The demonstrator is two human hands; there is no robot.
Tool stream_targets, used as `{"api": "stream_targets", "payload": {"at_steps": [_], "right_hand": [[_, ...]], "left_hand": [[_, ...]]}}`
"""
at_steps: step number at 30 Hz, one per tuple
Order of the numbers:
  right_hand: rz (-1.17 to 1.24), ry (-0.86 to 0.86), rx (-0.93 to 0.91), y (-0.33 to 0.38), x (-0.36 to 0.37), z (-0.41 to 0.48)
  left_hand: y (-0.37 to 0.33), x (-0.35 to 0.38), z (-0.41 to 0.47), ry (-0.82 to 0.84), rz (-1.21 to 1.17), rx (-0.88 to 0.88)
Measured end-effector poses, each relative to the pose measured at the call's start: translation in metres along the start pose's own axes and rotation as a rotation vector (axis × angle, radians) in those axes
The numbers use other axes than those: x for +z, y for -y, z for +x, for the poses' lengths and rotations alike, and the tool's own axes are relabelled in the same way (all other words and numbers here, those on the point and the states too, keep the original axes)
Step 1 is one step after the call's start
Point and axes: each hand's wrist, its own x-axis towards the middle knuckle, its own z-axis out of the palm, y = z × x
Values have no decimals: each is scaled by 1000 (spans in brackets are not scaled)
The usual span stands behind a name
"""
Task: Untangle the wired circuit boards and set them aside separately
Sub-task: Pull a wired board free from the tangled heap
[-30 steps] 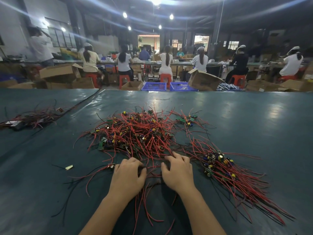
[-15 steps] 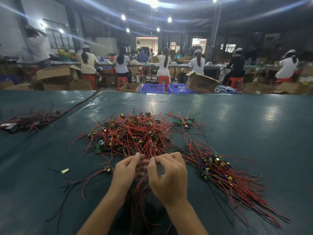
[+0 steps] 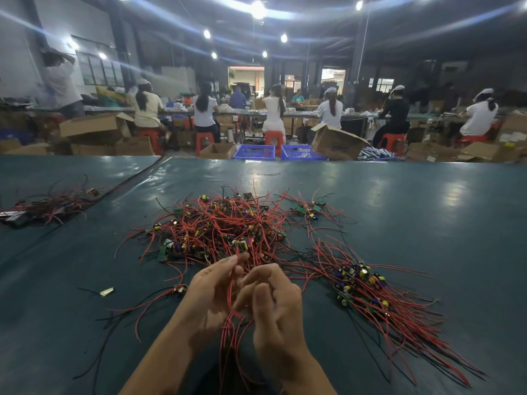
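Head view: near the front edge of the dark teal table (image 3: 413,218), the right hand (image 3: 275,317) is pinching red wire strands (image 3: 231,333) with curled fingers; the left hand (image 3: 209,293) is touching them, its grip too blurred to tell. The tangled heap of red-wired green circuit boards (image 3: 228,226) is lying mid-table.

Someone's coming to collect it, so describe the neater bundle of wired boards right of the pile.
On the dark green table, find the big tangled heap of red wires in the middle. Just right of it, beside the right hand, lies the bundle: its boards cluster at one end and, unlike the heap, its wires all stream roughly parallel toward the near right.
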Motion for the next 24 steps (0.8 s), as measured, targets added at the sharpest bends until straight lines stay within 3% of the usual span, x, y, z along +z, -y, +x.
{"api": "stream_targets", "payload": {"at_steps": [2, 6, 11, 15, 19, 24], "right_hand": [[93, -72, 82, 2, -1, 5], [34, -223, 222, 2, -7, 14], [197, -189, 440, 4, -11, 21], [257, -264, 492, 6, -18, 26], [203, -332, 473, 5, -26, 27], [175, -371, 527, -1, -27, 26]], "left_hand": [[-2, 3, -4, 62, 4, 46], [-3, 7, -10, 155, 115, 144], [1, 9, -15, 212, 436, 286], [4, 11, -18, 207, 615, 389], [4, 12, -19, 135, 815, 529], [6, 7, -16, -76, 1041, 825]]}}
